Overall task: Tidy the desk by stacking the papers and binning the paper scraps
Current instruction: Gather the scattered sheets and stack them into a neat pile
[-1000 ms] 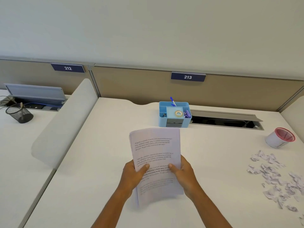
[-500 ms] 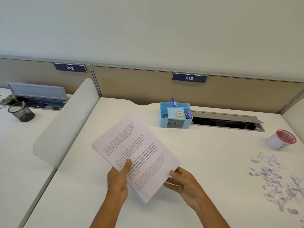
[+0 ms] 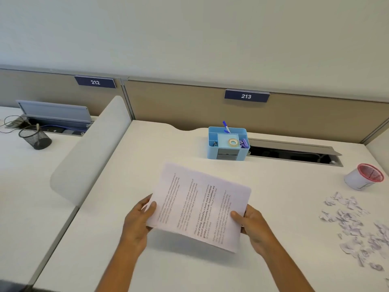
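Note:
A stack of printed papers is held above the white desk, turned sideways so its text runs up and down. My left hand grips its left short edge with the thumb on top. My right hand grips the right edge the same way. Torn paper scraps lie scattered on the desk at the right. A small white bin with a red rim lies on its side beyond the scraps.
A blue desk organiser with tape, clips and a pen stands at the back centre, beside an open cable tray. A grey rounded divider borders the desk on the left. A black mesh pen cup stands on the neighbouring desk.
The paper stack has been turned from upright to sideways. My hands have shifted from its bottom edge to its two short edges.

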Demonstrator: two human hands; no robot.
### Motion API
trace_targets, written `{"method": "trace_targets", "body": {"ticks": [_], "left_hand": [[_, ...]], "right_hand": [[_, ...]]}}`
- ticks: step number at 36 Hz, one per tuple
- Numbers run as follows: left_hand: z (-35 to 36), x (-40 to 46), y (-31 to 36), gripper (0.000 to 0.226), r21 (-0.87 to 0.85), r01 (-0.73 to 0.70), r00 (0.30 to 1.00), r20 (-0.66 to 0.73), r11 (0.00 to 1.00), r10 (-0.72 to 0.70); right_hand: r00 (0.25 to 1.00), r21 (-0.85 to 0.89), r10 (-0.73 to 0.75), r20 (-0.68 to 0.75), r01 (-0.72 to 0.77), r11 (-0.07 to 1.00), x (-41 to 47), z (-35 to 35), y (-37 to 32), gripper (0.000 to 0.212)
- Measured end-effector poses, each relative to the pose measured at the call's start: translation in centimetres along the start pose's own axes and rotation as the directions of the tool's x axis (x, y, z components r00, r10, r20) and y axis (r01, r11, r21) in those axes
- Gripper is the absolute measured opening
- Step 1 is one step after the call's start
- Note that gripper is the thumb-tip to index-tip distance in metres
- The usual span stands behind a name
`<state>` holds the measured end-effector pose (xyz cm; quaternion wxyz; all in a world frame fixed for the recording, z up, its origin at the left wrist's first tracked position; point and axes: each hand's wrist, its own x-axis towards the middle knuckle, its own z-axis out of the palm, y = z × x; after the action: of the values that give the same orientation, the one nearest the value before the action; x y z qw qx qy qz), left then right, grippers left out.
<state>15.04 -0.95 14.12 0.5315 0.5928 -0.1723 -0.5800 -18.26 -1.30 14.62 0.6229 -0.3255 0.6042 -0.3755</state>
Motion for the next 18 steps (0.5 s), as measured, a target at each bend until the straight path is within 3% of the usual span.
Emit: {"method": "trace_targets", "body": {"ticks": [6, 13, 18], "left_hand": [[-0.4, 0.4, 0.3, 0.035, 0.448, -0.023, 0.984, 0.166, 0.894, -0.058], [2.1, 0.5, -0.6, 0.035, 0.353, -0.11, 0.994, 0.016, 0.929, 0.111], [3.4, 0.0, -1.5, 0.039, 0.347, -0.191, 0.978, -0.017, 0.918, 0.21]], "right_hand": [[1.0, -0.105, -0.017, 0.023, 0.019, 0.994, 0.0, -0.6, -0.7, 0.026], [0.979, -0.113, -0.167, -0.117, 0.154, 0.982, 0.1, 0.4, -0.7, 0.026], [0.955, -0.079, -0.21, -0.212, 0.197, 0.977, 0.1, 1.1, 0.4, 0.025]]}}
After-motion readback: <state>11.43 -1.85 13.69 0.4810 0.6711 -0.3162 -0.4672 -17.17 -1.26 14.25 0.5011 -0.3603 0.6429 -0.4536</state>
